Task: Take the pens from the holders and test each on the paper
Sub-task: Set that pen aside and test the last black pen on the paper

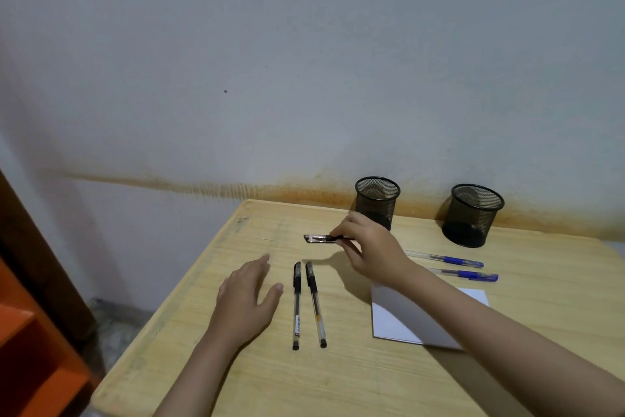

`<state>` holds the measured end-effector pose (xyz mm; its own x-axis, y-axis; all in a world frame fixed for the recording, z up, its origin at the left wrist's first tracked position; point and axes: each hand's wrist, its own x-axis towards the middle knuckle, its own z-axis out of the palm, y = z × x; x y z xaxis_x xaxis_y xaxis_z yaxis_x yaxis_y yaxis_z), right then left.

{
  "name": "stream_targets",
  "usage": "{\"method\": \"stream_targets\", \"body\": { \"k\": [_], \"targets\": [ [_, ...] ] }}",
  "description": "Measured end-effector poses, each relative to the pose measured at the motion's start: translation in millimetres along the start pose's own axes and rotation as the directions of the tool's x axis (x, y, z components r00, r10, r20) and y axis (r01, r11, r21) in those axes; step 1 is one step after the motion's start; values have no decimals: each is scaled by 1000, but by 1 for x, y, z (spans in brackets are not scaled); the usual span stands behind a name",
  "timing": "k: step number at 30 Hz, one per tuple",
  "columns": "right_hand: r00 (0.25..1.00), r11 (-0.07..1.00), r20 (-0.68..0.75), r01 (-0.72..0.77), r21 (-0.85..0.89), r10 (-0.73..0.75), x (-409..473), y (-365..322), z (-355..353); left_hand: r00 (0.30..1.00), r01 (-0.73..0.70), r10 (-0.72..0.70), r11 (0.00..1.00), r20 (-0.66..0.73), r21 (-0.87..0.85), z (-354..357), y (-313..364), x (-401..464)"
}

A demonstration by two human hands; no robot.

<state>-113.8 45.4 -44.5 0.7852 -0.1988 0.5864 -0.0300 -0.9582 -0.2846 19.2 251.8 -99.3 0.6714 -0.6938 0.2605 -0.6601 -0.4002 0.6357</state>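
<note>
My right hand [370, 249] pinches a black pen [318, 238] and holds it level above the wooden table [236, 366], in front of the left mesh holder [377, 202]. A second black mesh holder [472, 215] stands to the right by the wall; both look empty. Two black pens [297, 305] [316, 305] lie side by side at the table's middle. Two blue pens [446, 259] [468, 274] lie right of my hand. White paper [399, 318] lies partly under my right forearm. My left hand [245, 298] rests flat, fingers straight, left of the black pens.
The table stands against a grey wall with a rusty stain line. An orange shelf unit [30, 349] and a dark wooden edge stand to the left beyond the table's left edge, with floor between.
</note>
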Motion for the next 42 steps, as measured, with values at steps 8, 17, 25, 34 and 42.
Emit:
{"method": "stream_targets", "body": {
  "k": [8,17,25,34,42],
  "targets": [
    [997,992,6,-73,104,72,-60,-21,-41,901,-415,380,895,-208,-162,8,79,-18],
    [991,999,-125,-52,-4,51,-87,-14,-73,810,-574,558,817,-182,-47,29,121,-5],
    [924,997,-377,-36,73,61,-114,-27,-59,949,-275,183,877,-255,-393,28,140,-1],
    [675,433,-81,-371,822,734,-92,-43,-50,958,-286,251,832,-137,-475,35,148,-10],
    [648,298,106,-482,824,755,-64,-31,-52,987,-158,153,869,-49,-468,32,153,-12]
  ]
}}
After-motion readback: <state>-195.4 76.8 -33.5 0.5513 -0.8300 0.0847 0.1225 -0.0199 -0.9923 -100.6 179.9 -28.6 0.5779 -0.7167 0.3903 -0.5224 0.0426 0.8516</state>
